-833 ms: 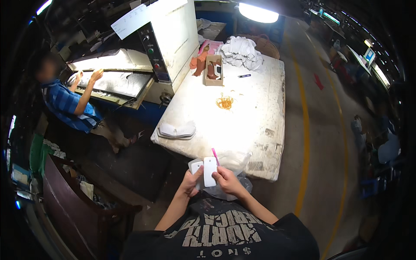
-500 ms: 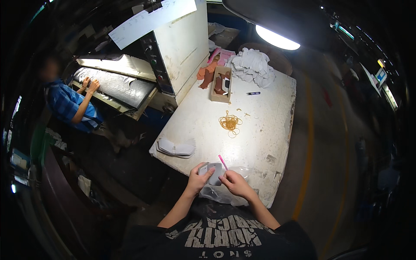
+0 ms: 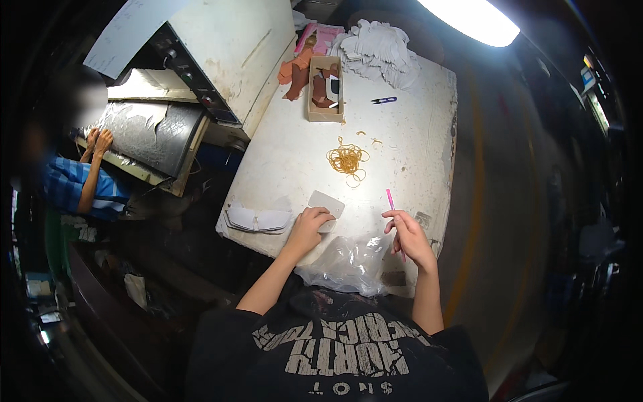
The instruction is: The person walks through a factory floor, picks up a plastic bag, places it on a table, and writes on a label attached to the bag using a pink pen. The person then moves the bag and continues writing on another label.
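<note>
Close to the table's front left, my left hand point(image 3: 308, 228) has its fingers curled over the lower part of some flat light-grey cut pieces point(image 3: 325, 201) with rounded corners. Their upper end shows beyond my fingertips. Farther right, my right hand point(image 3: 410, 241) holds a slim pink pen point(image 3: 390, 199) between its fingers, tip end and tail sticking out on either side of the hand. A crumpled clear plastic bag point(image 3: 348, 264) lies between my forearms at the near edge. Left of my left hand sits a bundle of white cut pieces point(image 3: 258, 220).
A pile of yellow rubber bands point(image 3: 347, 159) lies mid-table. Beyond are a cardboard box point(image 3: 326, 115) of brown pieces, small purple thread snips point(image 3: 384, 100) and a white heap of cut pieces point(image 3: 375, 53). A large machine point(image 3: 228, 60) borders the left; another person's hands point(image 3: 99, 142) work there.
My hands have moved apart. The left has lowered the grey pieces onto the table; the right has let go of them and shifted right with the pink pen. The view has also shifted.
</note>
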Tool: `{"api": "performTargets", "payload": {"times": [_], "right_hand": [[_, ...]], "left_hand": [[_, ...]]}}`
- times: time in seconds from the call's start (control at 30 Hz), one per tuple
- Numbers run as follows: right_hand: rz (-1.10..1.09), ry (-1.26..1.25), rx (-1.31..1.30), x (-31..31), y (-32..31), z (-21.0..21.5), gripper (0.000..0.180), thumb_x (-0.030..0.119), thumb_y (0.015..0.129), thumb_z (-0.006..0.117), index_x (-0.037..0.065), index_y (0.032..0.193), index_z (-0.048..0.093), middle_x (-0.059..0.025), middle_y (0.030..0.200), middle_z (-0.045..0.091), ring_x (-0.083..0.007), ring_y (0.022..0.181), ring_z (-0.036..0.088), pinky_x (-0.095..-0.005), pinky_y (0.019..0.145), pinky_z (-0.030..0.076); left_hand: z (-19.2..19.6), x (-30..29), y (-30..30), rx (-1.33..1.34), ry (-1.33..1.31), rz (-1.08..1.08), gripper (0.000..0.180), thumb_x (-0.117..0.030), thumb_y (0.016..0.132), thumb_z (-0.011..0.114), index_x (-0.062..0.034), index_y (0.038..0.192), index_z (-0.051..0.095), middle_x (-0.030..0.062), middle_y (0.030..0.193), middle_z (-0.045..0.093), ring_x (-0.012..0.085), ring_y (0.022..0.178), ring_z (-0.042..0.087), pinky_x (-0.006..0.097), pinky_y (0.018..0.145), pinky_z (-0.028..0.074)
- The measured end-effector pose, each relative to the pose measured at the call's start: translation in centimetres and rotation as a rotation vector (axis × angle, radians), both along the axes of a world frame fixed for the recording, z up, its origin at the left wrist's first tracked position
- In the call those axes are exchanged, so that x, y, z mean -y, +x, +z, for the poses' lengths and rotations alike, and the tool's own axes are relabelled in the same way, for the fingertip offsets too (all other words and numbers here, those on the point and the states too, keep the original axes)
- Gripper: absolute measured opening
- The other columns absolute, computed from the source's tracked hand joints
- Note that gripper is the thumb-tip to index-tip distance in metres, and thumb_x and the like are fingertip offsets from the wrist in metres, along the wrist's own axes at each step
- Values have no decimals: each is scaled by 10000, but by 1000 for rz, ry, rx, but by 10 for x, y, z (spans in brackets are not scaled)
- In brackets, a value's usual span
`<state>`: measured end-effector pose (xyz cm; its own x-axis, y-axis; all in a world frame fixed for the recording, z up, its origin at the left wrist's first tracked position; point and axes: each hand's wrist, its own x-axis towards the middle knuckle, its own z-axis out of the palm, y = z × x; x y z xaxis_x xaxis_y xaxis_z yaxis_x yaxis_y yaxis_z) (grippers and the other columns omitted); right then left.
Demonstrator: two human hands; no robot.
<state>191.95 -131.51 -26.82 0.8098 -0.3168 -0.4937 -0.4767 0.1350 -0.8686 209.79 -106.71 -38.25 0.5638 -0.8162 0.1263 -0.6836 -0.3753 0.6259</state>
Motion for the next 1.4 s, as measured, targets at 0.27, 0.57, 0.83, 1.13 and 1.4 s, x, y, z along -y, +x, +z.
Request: {"api": "performTargets", "payload": {"times": [0.27,0.57,0.83,1.13,1.4], "right_hand": [[-130,367,364,-84,46,-18,258,149,1120,426,-5,1264,575,-139,1057,707,-101,660,609,-268,631,572],[-119,-160,532,-108,119,-64,421,336,1159,325,7,1170,588,-71,875,657,-166,714,628,-317,688,535],[102,-956,14,-89,149,-103,454,313,879,776,62,1234,645,-165,946,630,-330,838,713,-449,723,583],[217,-1059,-84,-130,121,-96,365,289,867,768,110,1171,673,-135,1156,627,-370,883,717,-500,745,582],[-174,-654,-44,-101,99,-101,219,226,946,704,10,930,741,-117,705,699,-268,691,667,-398,652,517]], "left_hand": [[45,-29,17,-851,-446,300,230,-97,1088,521,-52,1304,587,53,1042,627,104,823,603,252,768,504],[137,-68,148,-586,-818,415,173,-143,1088,538,-50,1225,591,28,949,619,43,694,509,207,628,434],[298,-50,283,-674,-1490,370,578,-266,1054,667,-88,1544,417,94,1295,646,65,694,429,272,732,472],[346,-37,297,-202,-1628,425,419,-296,1003,746,-46,1232,500,23,781,548,105,670,532,315,625,501],[286,-68,263,-188,-1642,528,259,-265,1068,636,-30,1127,543,21,913,501,106,695,393,294,658,417]]}}
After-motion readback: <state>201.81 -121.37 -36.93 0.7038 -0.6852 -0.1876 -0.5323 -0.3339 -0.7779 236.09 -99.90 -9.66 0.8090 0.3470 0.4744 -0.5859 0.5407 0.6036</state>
